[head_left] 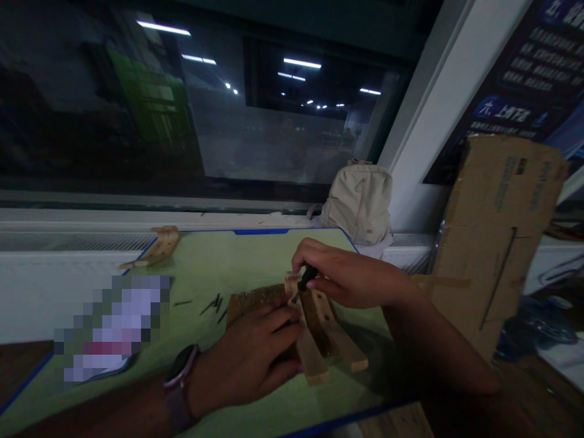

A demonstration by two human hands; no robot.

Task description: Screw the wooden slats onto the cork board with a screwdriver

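Observation:
My right hand (340, 274) is closed around a black-handled screwdriver (308, 277), whose thin shaft slants down to the left onto a pale wooden piece (312, 359). Along that piece's left side lies my left hand (255, 347), its fingers pressed on the wood near the screwdriver's tip. A second wooden piece (340, 334) with dark holes runs beside the first, a gap between them. Beneath both is a brown, worn board (246, 302), partly hidden by my left hand. Several dark, thin screws or pins (218, 302) are scattered left of the board.
The green table (205, 255) has a blue edge. A curved wooden part (160, 244) sits at its back left corner, near a blurred-out item (118, 322). A beige backpack (360, 198) leans by the window; a tall cardboard box (495, 237) stands right. More wood (396, 423) shows at the bottom edge.

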